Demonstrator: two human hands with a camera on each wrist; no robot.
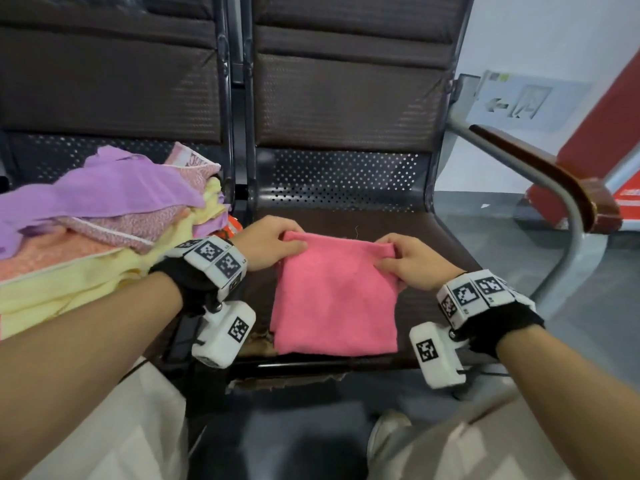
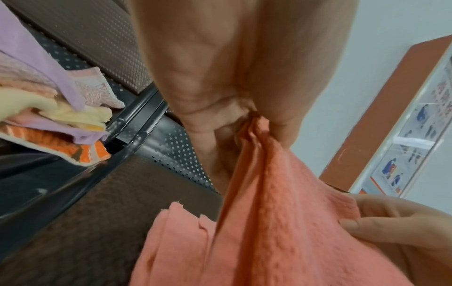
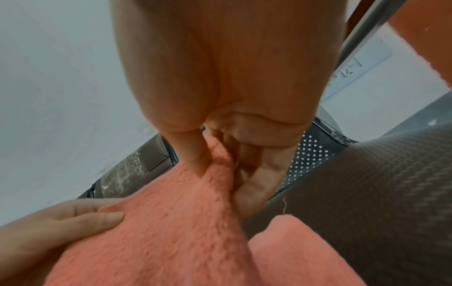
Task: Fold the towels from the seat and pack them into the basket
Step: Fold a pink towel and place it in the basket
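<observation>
lying flat on the brown seat, the pink towel is folded into a rough square whose near edge reaches the seat's front lip. the left hand pinches the towel's far left corner between thumb and curled fingers, and the right hand pinches the far right corner the same way, so both hands hold the far edge taut between them.

the head view alone shows the whole layout: a heap of unfolded towels, purple on top with yellow and patterned pink beneath, sits on the neighbouring seat to the left, and a curved armrest with a wooden top stands to the right. no basket shows in any view.

the left wrist view adds what the head view hides: the cloth bunches into pleats where the left hand's fingers close on it, layered edges of the fold show beneath, and an orange patterned towel sticks out at the bottom of the heap. the right wrist view shows the right hand's thumb pressed into the fluffy nap against curled fingers, and a loose thread standing off the towel's corner.
</observation>
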